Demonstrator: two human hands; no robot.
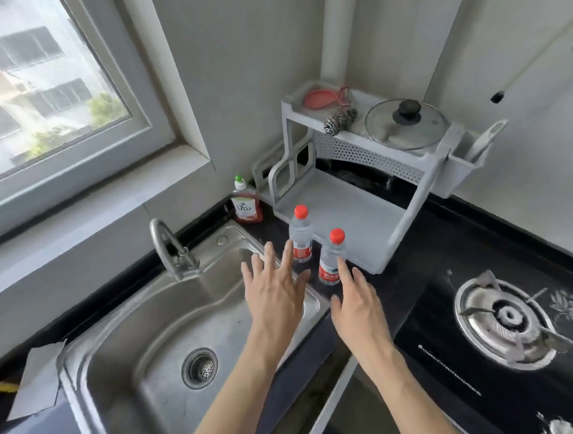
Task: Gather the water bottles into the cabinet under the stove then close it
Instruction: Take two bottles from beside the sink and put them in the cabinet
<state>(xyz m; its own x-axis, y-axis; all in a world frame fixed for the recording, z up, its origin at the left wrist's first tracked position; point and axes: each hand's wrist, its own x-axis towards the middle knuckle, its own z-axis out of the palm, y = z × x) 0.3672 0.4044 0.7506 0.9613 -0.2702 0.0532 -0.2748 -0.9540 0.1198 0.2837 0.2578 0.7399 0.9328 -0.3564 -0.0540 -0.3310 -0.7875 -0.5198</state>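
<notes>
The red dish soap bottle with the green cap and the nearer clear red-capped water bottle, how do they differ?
The red dish soap bottle with the green cap is squat and holds reddish liquid; the nearer clear red-capped water bottle is slim and see-through. The soap bottle stands by the wall; the water bottle stands further forward, by the right hand. Both stand upright on the black counter.

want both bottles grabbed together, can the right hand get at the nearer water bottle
Probably yes: the right hand is open just before the nearer water bottle, a fingertip at its label, nothing between them.
</notes>
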